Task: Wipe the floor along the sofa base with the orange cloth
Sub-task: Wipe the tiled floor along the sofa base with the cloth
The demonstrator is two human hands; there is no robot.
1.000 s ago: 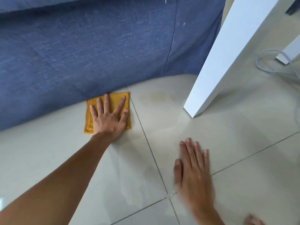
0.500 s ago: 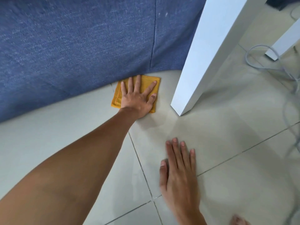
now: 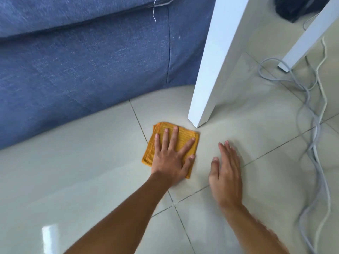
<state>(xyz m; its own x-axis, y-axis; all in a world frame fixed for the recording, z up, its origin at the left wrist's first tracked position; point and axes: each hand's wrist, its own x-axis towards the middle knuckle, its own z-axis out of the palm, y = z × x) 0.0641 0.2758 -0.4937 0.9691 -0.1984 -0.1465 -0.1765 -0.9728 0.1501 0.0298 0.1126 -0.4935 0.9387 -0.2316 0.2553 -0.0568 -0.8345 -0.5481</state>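
Your left hand [image 3: 169, 158] is pressing flat on the folded orange cloth [image 3: 180, 139], its fingers [image 3: 173, 136] spread wide and lying open across the fabric rather than gripping it. The cloth is lying on the pale tiled floor [image 3: 73, 171], straddling a grout line, a little way out from the base of the blue sofa [image 3: 91, 70] and just short of the foot of the near white table leg [image 3: 207, 74]. Your right hand [image 3: 225, 173] is resting palm down on a bare tile just beside the cloth, its fingers [image 3: 228, 153] held close together and stretched out, holding nothing; its outline is slightly blurred. Both bare forearms are reaching in from the lower edge of the view. Grey cables [image 3: 311, 125] are trailing in loose loops over the tiles on the right, running past a second white table leg [image 3: 304, 39]. A dark object [image 3: 297, 8] is sitting on the floor at the top right, too cropped to identify. A loose white thread [image 3: 154, 11] is hanging from the sofa's seam.
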